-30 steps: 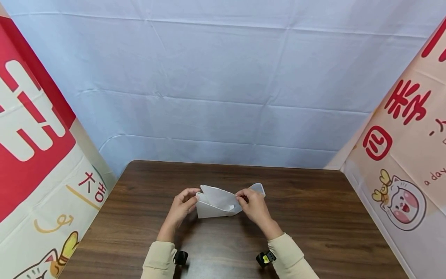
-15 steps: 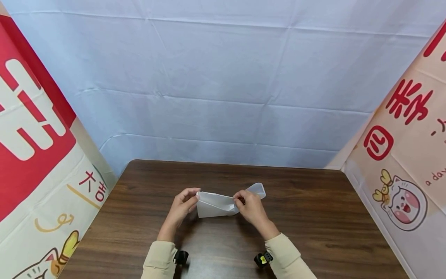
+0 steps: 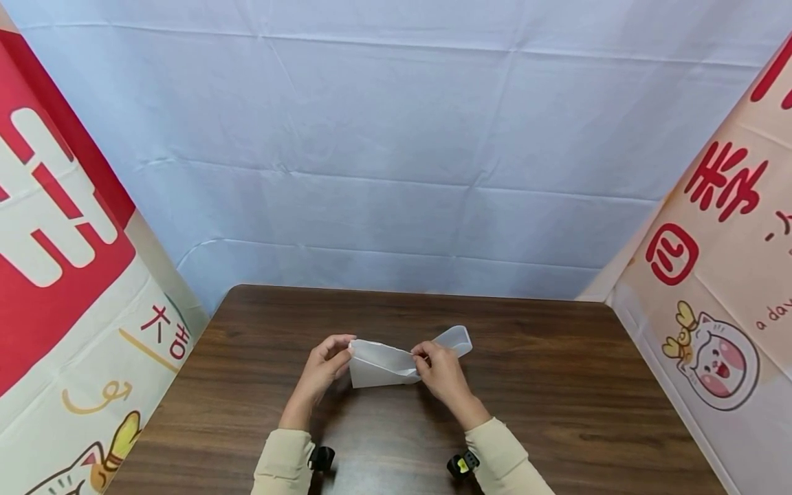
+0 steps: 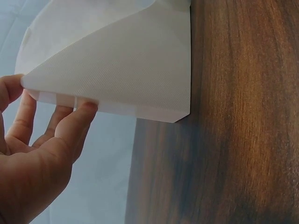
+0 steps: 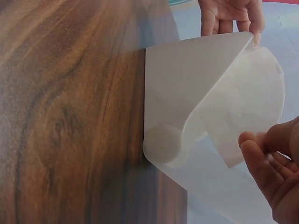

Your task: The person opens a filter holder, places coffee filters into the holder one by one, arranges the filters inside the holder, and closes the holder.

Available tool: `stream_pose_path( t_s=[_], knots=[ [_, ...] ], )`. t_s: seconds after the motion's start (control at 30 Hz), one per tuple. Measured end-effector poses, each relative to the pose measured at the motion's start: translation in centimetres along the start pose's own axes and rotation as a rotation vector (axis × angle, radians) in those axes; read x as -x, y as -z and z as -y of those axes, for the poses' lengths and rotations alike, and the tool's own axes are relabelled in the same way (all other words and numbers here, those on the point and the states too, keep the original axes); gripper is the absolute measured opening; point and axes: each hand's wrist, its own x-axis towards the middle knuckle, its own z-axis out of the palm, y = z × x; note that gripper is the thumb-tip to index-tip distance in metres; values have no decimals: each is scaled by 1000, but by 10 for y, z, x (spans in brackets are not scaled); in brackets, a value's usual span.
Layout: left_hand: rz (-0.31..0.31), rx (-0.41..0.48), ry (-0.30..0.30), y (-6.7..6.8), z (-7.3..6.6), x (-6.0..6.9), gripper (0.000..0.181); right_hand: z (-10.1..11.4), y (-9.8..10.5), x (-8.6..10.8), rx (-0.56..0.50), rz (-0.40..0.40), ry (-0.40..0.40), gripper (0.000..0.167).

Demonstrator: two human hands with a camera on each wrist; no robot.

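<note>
A white plastic holder point(image 3: 375, 372) with a slanted rim and a long translucent front point(image 3: 456, 339) stands on the table. My left hand point(image 3: 326, 361) holds its tall end; in the left wrist view, the fingers point(image 4: 77, 123) lie against the narrow end wall and one fingertip touches the upper corner. Inside stands a thin white sheet point(image 5: 245, 100), its upper edge rounded. My right hand point(image 3: 441, 371) pinches near that sheet's lower corner, as the right wrist view shows. A pale round shape point(image 5: 164, 143) shows through the holder's low corner; what it is cannot be told.
The dark wooden table point(image 3: 557, 385) reaches well beyond the holder on both sides. A pale blue cloth point(image 3: 396, 172) hangs behind it. Printed banners flank it on the left point(image 3: 68, 275) and right point(image 3: 711, 309).
My right hand has moved left and slightly down with the sheet. The sheet's raised pointed corner has dropped into line with the holder's rim. My left hand has stayed at the tall end.
</note>
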Motion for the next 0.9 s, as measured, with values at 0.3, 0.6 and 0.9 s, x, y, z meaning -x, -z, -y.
stream_pose_path(
  t_s=[0.3, 0.6, 0.9],
  knots=[
    [3, -16, -5, 0, 1, 0, 32, -2, -6, 3, 21, -25, 32, 18],
    [-4, -15, -13, 1, 2, 0, 30, 0, -10, 4, 44, -17, 31, 15],
    [2, -3, -9, 1, 2, 0, 32, 3, -13, 6, 69, 50, -35, 14]
  ],
)
